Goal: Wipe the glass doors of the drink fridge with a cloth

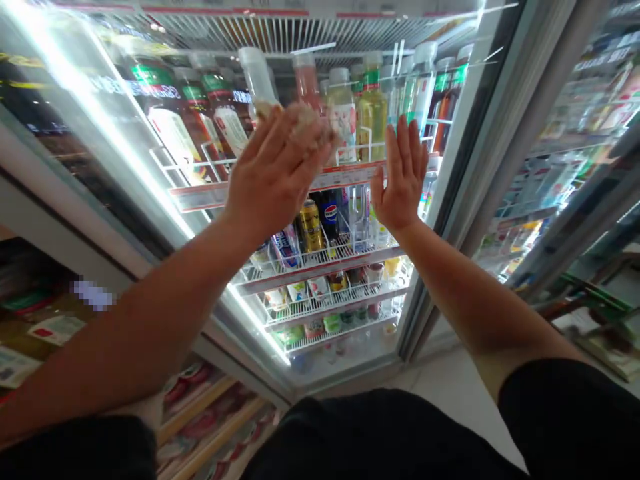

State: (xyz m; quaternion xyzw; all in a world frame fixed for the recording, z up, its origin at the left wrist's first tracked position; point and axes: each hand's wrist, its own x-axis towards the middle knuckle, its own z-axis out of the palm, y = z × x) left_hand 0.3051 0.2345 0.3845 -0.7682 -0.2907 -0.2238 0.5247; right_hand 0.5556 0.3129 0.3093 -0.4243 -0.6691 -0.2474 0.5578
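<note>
My left hand (265,180) holds a crumpled, pale cloth (307,125) up against the glass door of a lit drinks fridge. Its fingers lie over the cloth and are slightly blurred. To the right, my right hand (403,177) is open, palm toward the glass, with its fingers stretched upward and nothing in it. Behind the glass, a yellow drink bottle (373,110) stands between the two hands. A clear bottle with a white cap (257,73) shows just above the cloth.
Lower shelves carry a gold can (311,227), a dark Pepsi bottle (331,215) and several cups. A grey door frame (463,193) runs along the right side. Bottles (57,327) stand at the lower left, above wooden slats (197,410). Pale floor (450,393) shows at the lower right.
</note>
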